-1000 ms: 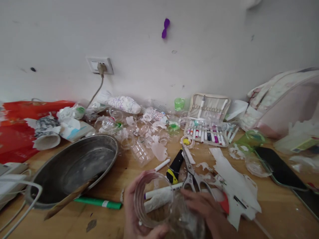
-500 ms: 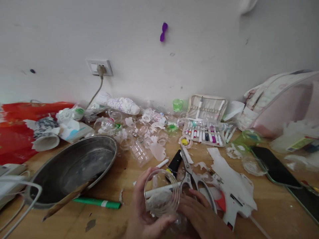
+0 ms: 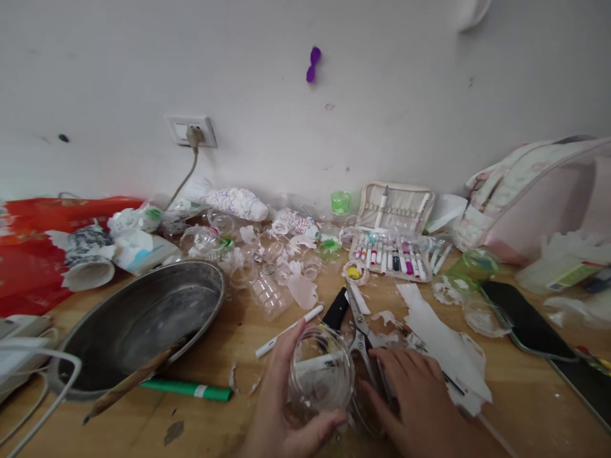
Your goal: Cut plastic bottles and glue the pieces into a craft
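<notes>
- The left hand (image 3: 281, 413) is curled around a clear plastic cup (image 3: 322, 397), thumb and fingers on its sides, its round rim facing away from the person.
- That cup is held low over the near middle of the worktop (image 3: 205, 432).
- The right hand (image 3: 417, 401) lies over the handles of the scissors (image 3: 358, 321); from where I stand, I cannot tell whether its fingers grip them.
- Just left of the scissors' blades lies a black-handled tool (image 3: 337, 308), and a white marker (image 3: 286, 332) slants near it.
- Farther left sits an oval metal pan (image 3: 157, 312), a green tube (image 3: 188, 388) beside it.
</notes>
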Action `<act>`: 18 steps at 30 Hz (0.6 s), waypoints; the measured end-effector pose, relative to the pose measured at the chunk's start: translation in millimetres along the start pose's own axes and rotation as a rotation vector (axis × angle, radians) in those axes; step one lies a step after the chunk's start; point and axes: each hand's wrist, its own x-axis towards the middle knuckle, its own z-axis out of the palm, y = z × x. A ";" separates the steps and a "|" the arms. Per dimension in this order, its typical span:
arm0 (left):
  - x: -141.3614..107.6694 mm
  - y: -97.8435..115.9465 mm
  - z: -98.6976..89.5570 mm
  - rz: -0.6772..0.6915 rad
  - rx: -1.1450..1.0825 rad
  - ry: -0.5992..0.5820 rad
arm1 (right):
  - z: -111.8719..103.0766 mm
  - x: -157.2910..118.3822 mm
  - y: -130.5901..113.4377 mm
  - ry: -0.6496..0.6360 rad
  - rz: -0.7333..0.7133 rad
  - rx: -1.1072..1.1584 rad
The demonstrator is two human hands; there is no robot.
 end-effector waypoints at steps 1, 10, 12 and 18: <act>0.9 -0.5 -0.4 -0.004 0.008 0.000 | 2.6 0.0 1.1 -0.036 0.047 -0.039; 1.0 -0.3 2.0 -0.044 -0.160 0.038 | -1.6 9.1 1.8 -0.490 0.420 0.278; 2.1 2.4 2.8 -0.049 -0.214 0.080 | -2.8 8.6 2.1 -0.399 0.513 0.439; 14.2 1.1 3.5 -0.107 -0.414 0.141 | 0.8 7.1 -2.8 -0.108 0.724 1.389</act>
